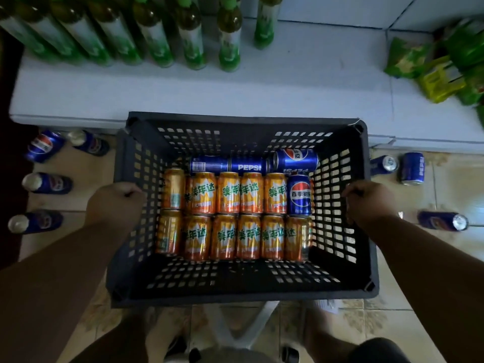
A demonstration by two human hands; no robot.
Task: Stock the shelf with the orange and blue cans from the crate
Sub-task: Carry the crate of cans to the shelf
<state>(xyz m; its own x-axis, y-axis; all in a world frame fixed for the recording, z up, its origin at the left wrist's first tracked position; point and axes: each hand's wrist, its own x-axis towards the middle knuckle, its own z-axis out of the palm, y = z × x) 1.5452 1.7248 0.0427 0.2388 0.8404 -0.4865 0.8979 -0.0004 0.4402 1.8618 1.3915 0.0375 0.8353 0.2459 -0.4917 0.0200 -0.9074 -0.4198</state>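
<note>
A black slotted crate [243,289] sits in front of me, its far edge against the white shelf [301,82]. Several orange cans [227,213] lie on their sides in two rows on the crate's floor. Blue cans [300,195] lie at the far end and at the right end of the upper row. My left hand [115,203] grips the crate's left rim. My right hand [369,203] grips its right rim.
Green bottles [193,35] stand along the back left of the shelf, green and yellow snack bags [440,64] at its right. Loose blue cans [44,145] lie on the tiled floor left of the crate, and more blue cans [412,167] lie on its right.
</note>
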